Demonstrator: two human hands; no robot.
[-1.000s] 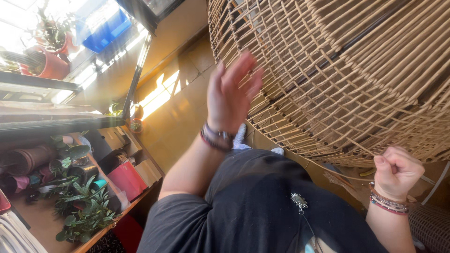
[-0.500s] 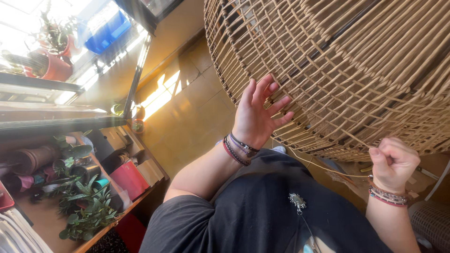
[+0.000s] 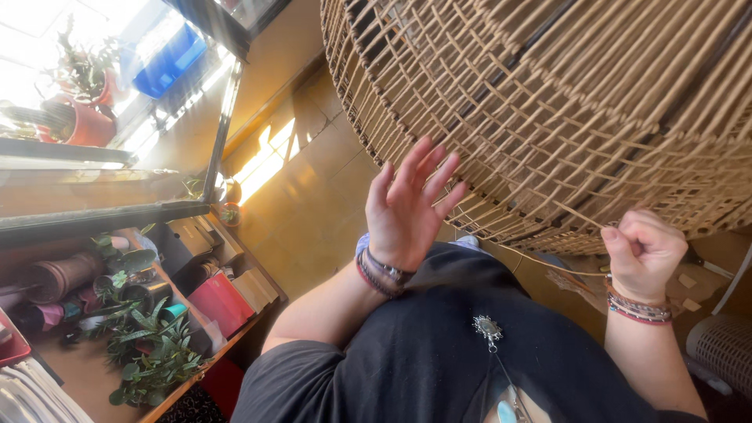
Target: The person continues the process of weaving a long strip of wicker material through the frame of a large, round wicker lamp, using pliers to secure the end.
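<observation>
I am weaving cane into the basket (image 3: 564,110), which fills the upper right of the frame, its lower rim running down toward the right edge. My left hand (image 3: 407,207) is open, fingers spread, lying against the woven wall at centre frame with nothing held. My right hand (image 3: 644,252), at the right edge, is closed in a fist on the strand (image 3: 548,262), a thin cane that runs left from the fist, under the rim, toward my left hand.

I judge the step in hand to be drawing the strand tight while the flat hand steadies the wall. The next move calls for a steady pull along the rim, and for my left fingers to find the gap where the strand goes in.

The loose weave ends along the rim sit close to my fist. There is open floor (image 3: 313,196) at centre left; the shelf (image 3: 117,368) of plants at lower left stands well apart.
</observation>
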